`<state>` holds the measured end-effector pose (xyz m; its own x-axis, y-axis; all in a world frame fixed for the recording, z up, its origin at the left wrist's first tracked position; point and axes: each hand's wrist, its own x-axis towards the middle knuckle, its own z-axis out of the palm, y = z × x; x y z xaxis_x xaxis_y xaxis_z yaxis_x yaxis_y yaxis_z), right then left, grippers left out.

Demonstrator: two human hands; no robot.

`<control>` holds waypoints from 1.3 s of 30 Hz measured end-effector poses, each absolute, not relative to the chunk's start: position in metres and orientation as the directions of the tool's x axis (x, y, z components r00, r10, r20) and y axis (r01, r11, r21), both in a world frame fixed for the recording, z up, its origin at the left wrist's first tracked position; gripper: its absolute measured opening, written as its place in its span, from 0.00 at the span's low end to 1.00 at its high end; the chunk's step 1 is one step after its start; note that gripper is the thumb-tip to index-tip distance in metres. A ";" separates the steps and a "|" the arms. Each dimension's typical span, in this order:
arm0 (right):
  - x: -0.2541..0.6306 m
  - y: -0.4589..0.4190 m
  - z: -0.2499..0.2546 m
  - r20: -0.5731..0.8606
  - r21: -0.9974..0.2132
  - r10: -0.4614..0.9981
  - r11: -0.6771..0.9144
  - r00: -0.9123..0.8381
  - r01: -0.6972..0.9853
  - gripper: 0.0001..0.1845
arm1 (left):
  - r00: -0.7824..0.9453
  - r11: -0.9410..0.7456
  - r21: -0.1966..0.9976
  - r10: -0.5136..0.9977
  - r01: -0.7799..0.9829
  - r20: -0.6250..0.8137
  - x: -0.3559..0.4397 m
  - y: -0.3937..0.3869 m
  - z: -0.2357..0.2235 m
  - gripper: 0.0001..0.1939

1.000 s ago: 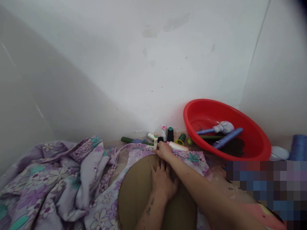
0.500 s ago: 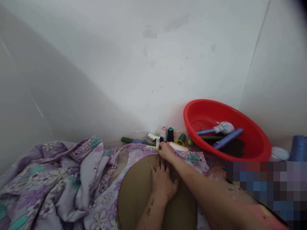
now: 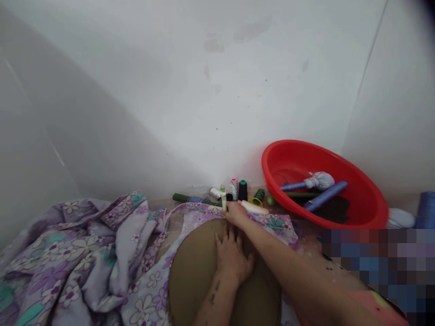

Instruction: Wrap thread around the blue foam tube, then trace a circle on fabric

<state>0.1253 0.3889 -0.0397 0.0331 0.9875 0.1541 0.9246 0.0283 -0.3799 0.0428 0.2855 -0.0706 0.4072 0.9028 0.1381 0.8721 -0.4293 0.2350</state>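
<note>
My left hand [image 3: 231, 256] lies flat with fingers spread on a round brown cardboard-like piece [image 3: 190, 276]. Under that piece is purple floral fabric [image 3: 149, 290]. Beyond the left fingertips, my right hand [image 3: 236, 213] is closed around a thick whitish pen [image 3: 223, 199] with dark stripes and a green and orange top. The pen stands nearly upright by the far rim of the round piece; its tip is hidden. More floral fabric [image 3: 102, 253] lies bunched at the left.
Thread spools, one white [image 3: 234, 189] and one black [image 3: 242, 190], stand by the wall [image 3: 170, 90]. A pale pink stick [image 3: 254, 207] and a green stick [image 3: 180, 198] lie near them. At the right, a tilted red basin [image 3: 369, 190] holds purple-wrapped sticks [image 3: 325, 196].
The whole view has shifted very slightly. My left hand stays spread on the round piece, and my right hand keeps the pen at its far rim with almost no visible movement.
</note>
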 end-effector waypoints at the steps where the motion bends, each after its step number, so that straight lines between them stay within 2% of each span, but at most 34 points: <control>1: 0.127 0.389 -0.040 0.153 -0.379 0.988 0.029 0.032 0.925 0.13 | 0.408 -0.429 0.232 0.903 0.873 0.136 0.043 0.285 -0.071 0.37; 12: 0.116 0.388 -0.049 0.173 -0.371 0.984 0.024 0.043 0.928 0.16 | 0.423 -0.442 0.206 0.896 0.873 0.134 0.042 0.285 -0.071 0.35; 23: 0.125 0.383 -0.036 0.165 -0.321 0.985 0.013 0.042 0.947 0.14 | 0.409 -0.434 0.217 0.900 0.874 0.153 0.043 0.283 -0.069 0.36; 30: 0.110 0.378 -0.042 0.205 -0.410 0.977 0.025 0.066 0.912 0.16 | 0.332 -0.368 0.267 0.928 0.891 0.171 0.041 0.286 -0.063 0.23; 35: 0.100 0.379 -0.050 0.224 -0.468 0.972 0.051 0.063 0.883 0.16 | 0.248 -0.288 0.290 0.954 0.913 0.166 0.038 0.288 -0.062 0.21; 39: 0.102 0.378 -0.052 0.222 -0.481 0.972 0.044 0.073 0.876 0.17 | 0.201 -0.248 0.286 0.962 0.926 0.184 0.038 0.288 -0.061 0.23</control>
<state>0.1017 0.3784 -0.0519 0.0727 0.9723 0.2221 0.8756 0.0444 -0.4810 0.0381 0.2880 -0.0614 0.2008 0.9622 0.1841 0.9256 -0.2479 0.2862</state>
